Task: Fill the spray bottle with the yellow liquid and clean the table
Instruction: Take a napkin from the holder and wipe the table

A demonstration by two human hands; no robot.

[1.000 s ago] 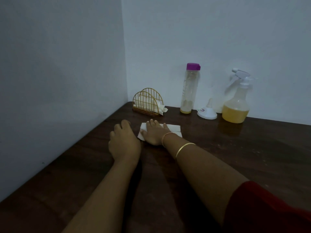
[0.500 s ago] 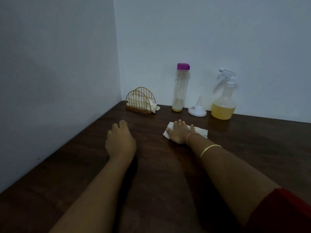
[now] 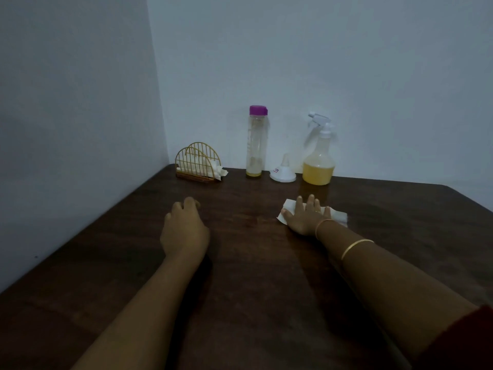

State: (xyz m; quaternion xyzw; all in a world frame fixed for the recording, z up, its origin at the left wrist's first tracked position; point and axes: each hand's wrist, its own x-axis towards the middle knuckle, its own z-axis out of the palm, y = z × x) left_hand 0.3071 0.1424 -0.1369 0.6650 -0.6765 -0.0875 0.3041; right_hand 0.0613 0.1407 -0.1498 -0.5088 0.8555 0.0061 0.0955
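A spray bottle (image 3: pixel 318 158) with a white trigger head stands at the back of the dark wooden table (image 3: pixel 253 276), its lower part full of yellow liquid. A tall clear bottle (image 3: pixel 257 142) with a purple cap stands to its left, with only a little yellow at the bottom. A white funnel (image 3: pixel 283 172) lies upside down between them. My right hand (image 3: pixel 304 217) presses flat on a white tissue (image 3: pixel 337 216) in front of the spray bottle. My left hand (image 3: pixel 184 228) rests on the table with loosely curled fingers, holding nothing.
A gold wire napkin holder (image 3: pixel 197 164) with white tissues stands in the back left corner. Walls close the table off at the left and the back. The table's right edge slants away at the far right.
My right hand has slid the tissue to the right across the table, from beside my left hand to in front of the spray bottle. My left hand has stayed in place.
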